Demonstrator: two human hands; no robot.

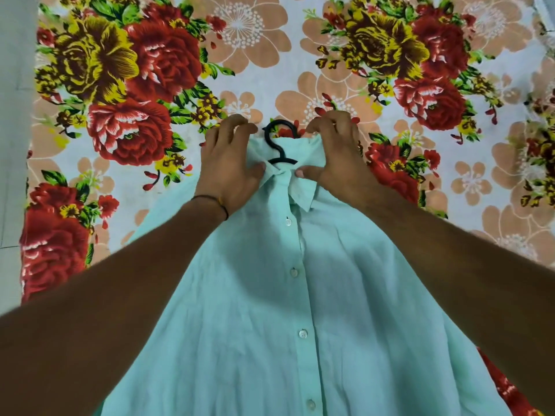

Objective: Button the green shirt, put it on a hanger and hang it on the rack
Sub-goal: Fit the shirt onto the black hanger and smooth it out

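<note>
The light green shirt [270, 310] lies face up on the floral bedsheet [390, 100], its front placket closed with several white buttons. A black hanger [277, 142] sits inside the neck, only its hook and neck showing above the collar. My left hand [231, 163] grips the collar's left side, fingers curled over the top edge, thumb on the collar fold. My right hand [333, 154] holds the collar's right side the same way, thumb pressed near the collar's front.
The bedsheet with red and yellow flowers covers the whole surface around the shirt. A pale grey floor strip [15, 145] runs along the left edge. No rack is in view.
</note>
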